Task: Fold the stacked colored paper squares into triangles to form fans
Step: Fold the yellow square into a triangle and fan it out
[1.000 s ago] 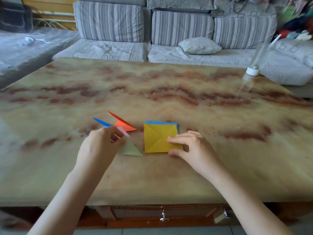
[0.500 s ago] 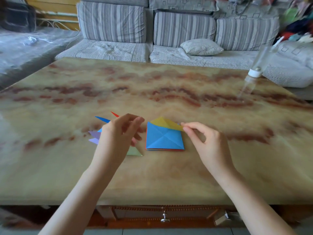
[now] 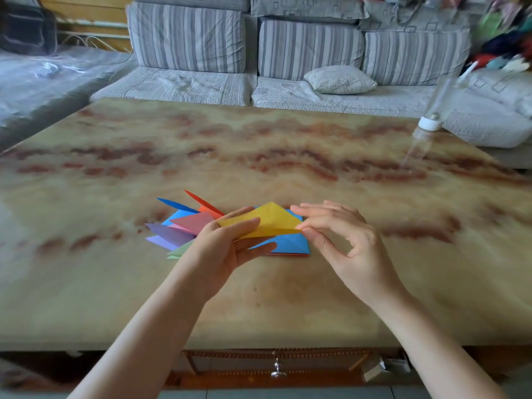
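One yellow sheet (image 3: 270, 223), creased, held up mid-frame just above stack, gripped at both ends. Left hand (image 3: 227, 249) fingers curled round its left corner. Right hand (image 3: 342, 243) pinching right corner between thumb and forefinger, other fingers loosely spread. One stack (image 3: 288, 243) of flat squares below, blue on top, red edge underneath. Left of it, folded triangles (image 3: 184, 226) fanned out, five colours: blue, red, pink, purple, green. One glossy marbled table (image 3: 259, 298). One clear bottle (image 3: 431, 116) upper right. One pillow (image 3: 339, 79) on striped sofa (image 3: 187, 38).
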Tool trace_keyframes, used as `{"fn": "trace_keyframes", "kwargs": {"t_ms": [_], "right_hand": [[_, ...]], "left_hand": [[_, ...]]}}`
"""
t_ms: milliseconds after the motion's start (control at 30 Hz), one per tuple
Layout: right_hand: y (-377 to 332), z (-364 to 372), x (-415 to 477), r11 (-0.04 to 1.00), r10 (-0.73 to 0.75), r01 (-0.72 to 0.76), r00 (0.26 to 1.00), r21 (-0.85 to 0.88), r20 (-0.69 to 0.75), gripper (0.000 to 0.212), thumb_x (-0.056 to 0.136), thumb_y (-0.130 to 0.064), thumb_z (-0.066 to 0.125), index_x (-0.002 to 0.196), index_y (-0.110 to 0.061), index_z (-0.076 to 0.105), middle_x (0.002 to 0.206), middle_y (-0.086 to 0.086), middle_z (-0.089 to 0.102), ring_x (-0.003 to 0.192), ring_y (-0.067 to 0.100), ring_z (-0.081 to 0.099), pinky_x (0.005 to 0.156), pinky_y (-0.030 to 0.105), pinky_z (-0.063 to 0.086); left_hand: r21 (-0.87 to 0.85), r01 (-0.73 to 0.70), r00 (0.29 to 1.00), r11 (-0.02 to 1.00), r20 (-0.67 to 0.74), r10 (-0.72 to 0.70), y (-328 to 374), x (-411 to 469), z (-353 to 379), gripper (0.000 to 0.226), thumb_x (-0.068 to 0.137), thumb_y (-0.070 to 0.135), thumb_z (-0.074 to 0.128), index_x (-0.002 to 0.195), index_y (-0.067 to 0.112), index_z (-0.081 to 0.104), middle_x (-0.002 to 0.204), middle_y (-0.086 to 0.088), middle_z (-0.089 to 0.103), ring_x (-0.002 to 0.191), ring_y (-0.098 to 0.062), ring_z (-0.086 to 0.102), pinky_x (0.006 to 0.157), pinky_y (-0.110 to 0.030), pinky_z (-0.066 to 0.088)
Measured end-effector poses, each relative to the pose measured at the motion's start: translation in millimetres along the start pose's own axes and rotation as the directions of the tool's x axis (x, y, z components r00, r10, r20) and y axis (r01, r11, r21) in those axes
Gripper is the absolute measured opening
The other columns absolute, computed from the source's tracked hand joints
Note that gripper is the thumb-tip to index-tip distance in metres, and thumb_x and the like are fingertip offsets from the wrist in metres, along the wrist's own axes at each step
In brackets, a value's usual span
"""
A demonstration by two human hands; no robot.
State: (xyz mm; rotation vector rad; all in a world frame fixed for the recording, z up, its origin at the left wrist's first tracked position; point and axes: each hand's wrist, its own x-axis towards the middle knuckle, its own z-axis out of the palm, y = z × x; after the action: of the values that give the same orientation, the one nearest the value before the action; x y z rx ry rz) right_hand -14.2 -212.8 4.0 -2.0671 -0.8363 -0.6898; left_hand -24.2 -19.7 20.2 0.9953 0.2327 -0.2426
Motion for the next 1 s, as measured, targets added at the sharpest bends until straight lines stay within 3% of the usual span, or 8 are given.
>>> {"fn": "trace_keyframes", "kwargs": {"t_ms": [67, 200, 367, 500, 600, 767, 833, 1000], "right_hand": [[-1, -2, -2, 0.997, 0.062, -0.067, 0.995, 0.049, 0.082, 0.015, 0.087, -0.019, 0.058, 0.093, -0.014, 0.071, 0.125, -0.005, 0.063, 0.121, 0.009, 0.055, 0.103, 0.042, 0.04], [-5, -1, -4, 0.987, 0.113, -0.136, 0.965, 0.083, 0.237, 0.027, 0.079, -0.013, 0.061, 0.103, -0.02, 0.07, 0.143, -0.007, 0.048, 0.135, 0.009, 0.039, 0.11, 0.032, 0.032], [-8, 1, -2, 0.944, 0.206, -0.259, 0.946, 0.204, 0.249, 0.02, 0.075, -0.028, 0.072, 0.094, -0.022, 0.075, 0.144, -0.01, 0.046, 0.135, 0.006, 0.038, 0.109, 0.019, 0.029], [-10, 1, 3, 0.798, 0.388, -0.417, 0.908, 0.435, 0.158, 0.007, 0.071, -0.031, 0.074, 0.072, -0.025, 0.073, 0.129, -0.008, 0.06, 0.119, 0.002, 0.055, 0.097, 0.015, 0.039], [-11, 1, 5, 0.66, 0.539, -0.487, 0.837, 0.572, 0.091, 0.014, 0.068, -0.026, 0.071, 0.074, -0.014, 0.072, 0.092, -0.006, 0.073, 0.088, 0.003, 0.065, 0.08, 0.015, 0.046], [-14, 2, 8, 0.637, 0.62, -0.516, 0.784, 0.573, 0.017, 0.007, 0.072, -0.013, 0.073, 0.075, -0.016, 0.067, 0.064, -0.009, 0.068, 0.059, 0.003, 0.06, 0.053, 0.018, 0.048], [-14, 2, 8, 0.627, 0.632, -0.525, 0.775, 0.576, 0.02, 0.013, 0.074, -0.007, 0.074, 0.076, -0.018, 0.066, 0.064, -0.008, 0.067, 0.058, 0.004, 0.059, 0.048, 0.018, 0.045], [-16, 1, 6, 0.621, 0.645, -0.54, 0.764, 0.569, 0.02, 0.019, 0.076, -0.003, 0.074, 0.082, -0.018, 0.065, 0.072, 0.0, 0.066, 0.059, 0.009, 0.058, 0.046, 0.021, 0.043]], "left_hand": [[0.061, -0.043, 0.999, 0.997, -0.014, 0.044, -1, 1, -2, 0.038, 0.088, -0.001, 0.054, 0.125, 0.006, 0.056, 0.1, -0.012, 0.07, 0.074, -0.016, 0.069, 0.053, -0.024, 0.056], [0.125, -0.082, 0.997, 0.989, -0.002, 0.083, -2, 2, -4, 0.036, 0.084, 0.002, 0.058, 0.118, 0.013, 0.063, 0.105, -0.008, 0.072, 0.087, -0.019, 0.068, 0.065, -0.025, 0.058], [0.1, -0.103, 0.994, 0.99, 0.042, 0.099, -2, 0, -1, 0.031, 0.085, 0.0, 0.056, 0.109, 0.015, 0.067, 0.095, -0.005, 0.073, 0.081, -0.016, 0.069, 0.062, -0.024, 0.056], [0.085, -0.11, 0.985, 0.99, 0.144, 0.097, -2, -4, 1, 0.028, 0.082, 0.002, 0.055, 0.104, 0.012, 0.068, 0.09, -0.005, 0.073, 0.08, -0.016, 0.07, 0.065, -0.027, 0.058], [0.121, -0.137, 0.972, 0.983, 0.205, 0.11, -4, -6, 3, 0.03, 0.078, 0.015, 0.056, 0.105, 0.009, 0.067, 0.095, -0.008, 0.073, 0.085, -0.017, 0.07, 0.067, -0.028, 0.058], [0.291, -0.214, 0.969, 0.932, 0.185, 0.164, -7, -8, 8, 0.044, 0.076, 0.039, 0.06, 0.108, 0.01, 0.069, 0.105, -0.011, 0.071, 0.097, -0.021, 0.069, 0.074, -0.031, 0.057], [0.343, -0.247, 0.963, 0.906, 0.187, 0.192, -9, -9, 10, 0.044, 0.071, 0.036, 0.065, 0.108, 0.011, 0.068, 0.103, -0.011, 0.072, 0.096, -0.02, 0.069, 0.073, -0.028, 0.057], [0.373, -0.286, 0.956, 0.883, 0.166, 0.24, -13, -8, 10, 0.026, 0.078, 0.001, 0.068, 0.102, 0.01, 0.068, 0.087, -0.012, 0.073, 0.075, -0.013, 0.07, 0.065, -0.022, 0.056]]}}
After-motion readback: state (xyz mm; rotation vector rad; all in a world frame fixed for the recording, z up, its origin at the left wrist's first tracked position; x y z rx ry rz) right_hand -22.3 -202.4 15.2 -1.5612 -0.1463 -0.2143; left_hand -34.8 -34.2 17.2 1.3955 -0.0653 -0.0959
